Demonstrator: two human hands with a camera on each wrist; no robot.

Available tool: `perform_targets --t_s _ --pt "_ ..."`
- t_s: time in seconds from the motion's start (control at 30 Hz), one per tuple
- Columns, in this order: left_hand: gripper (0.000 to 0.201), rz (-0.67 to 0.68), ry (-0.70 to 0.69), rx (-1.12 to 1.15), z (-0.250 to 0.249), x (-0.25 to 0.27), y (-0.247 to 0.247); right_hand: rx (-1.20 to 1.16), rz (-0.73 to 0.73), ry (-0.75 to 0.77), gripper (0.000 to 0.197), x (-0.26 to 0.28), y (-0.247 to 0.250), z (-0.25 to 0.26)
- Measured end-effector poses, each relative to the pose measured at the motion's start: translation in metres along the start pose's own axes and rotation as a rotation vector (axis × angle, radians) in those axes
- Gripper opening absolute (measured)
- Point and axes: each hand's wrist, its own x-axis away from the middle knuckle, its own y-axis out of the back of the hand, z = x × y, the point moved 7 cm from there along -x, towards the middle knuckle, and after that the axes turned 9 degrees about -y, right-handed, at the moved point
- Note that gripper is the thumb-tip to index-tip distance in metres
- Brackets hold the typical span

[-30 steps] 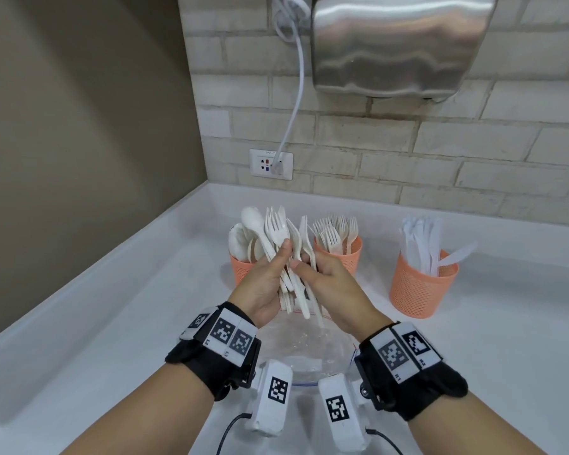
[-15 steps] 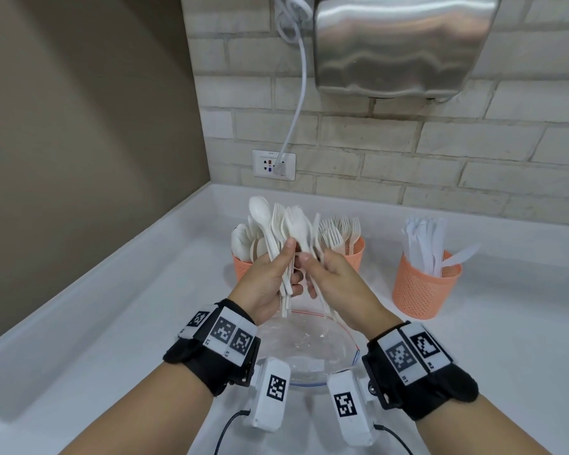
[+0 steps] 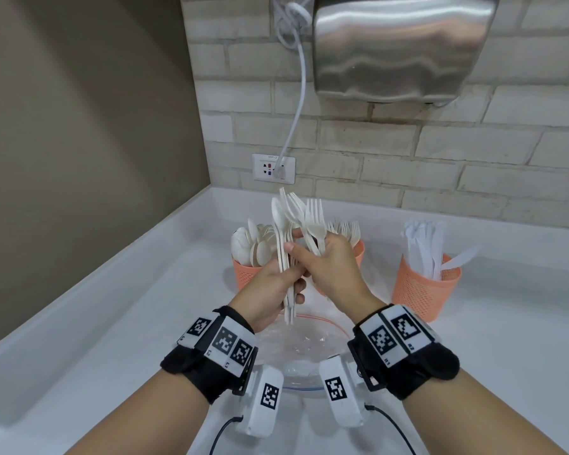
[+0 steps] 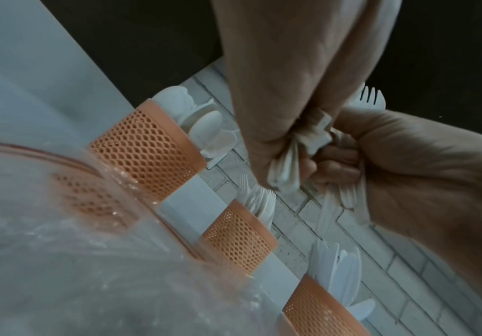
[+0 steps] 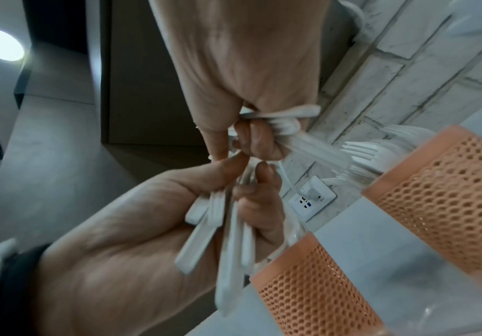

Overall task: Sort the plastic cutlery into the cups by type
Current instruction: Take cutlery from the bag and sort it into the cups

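Observation:
My left hand [image 3: 273, 287] grips a bundle of white plastic cutlery [image 3: 284, 257] by the handles, a spoon and forks fanning upward. My right hand [image 3: 329, 267] grips a few forks [image 3: 314, 224] right beside that bundle. In the left wrist view the handle ends [image 4: 284, 177] stick out below my left hand's fingers [image 4: 285, 91]. Three orange mesh cups stand behind: the spoon cup [image 3: 245, 274], the fork cup [image 3: 358, 252] partly hidden by my right hand, and the knife cup [image 3: 421, 287].
A clear plastic bag [image 3: 306, 346] lies on the white counter [image 3: 128, 323] under my hands. A brick wall with a socket [image 3: 273, 167], a cable and a steel hand dryer [image 3: 398, 44] stands behind. A grey wall closes the left side.
Both hands have risen a little. My right hand has gone from pinching at the bundle to gripping a few forks, drawn slightly right of the left hand's bundle.

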Motion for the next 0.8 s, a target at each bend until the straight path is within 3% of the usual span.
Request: perform_targets --t_s 0.2,0.33,0.43,0.57,0.8 --pt "0.014 0.082 0.043 0.077 0.003 0.006 -0.003 0.066 0.045 -0.021 0.009 -0.004 0.003 -0.004" --pt "0.015 0.051 0.067 0.085 0.004 0.006 -0.004 0.171 -0.033 0.025 0.036 -0.006 0.007 0.000" --pt "0.016 -0.013 0.065 0.073 0.004 0.002 -0.002 0.210 -0.086 0.033 0.041 -0.006 0.005 0.001" --pt "0.013 -0.130 0.068 0.138 0.004 -0.004 0.004 0.001 -0.157 -0.105 0.041 -0.009 0.010 -0.018" --pt "0.020 -0.124 0.041 0.155 -0.004 -0.012 0.001 -0.328 -0.164 -0.209 0.030 -0.008 0.014 -0.020"
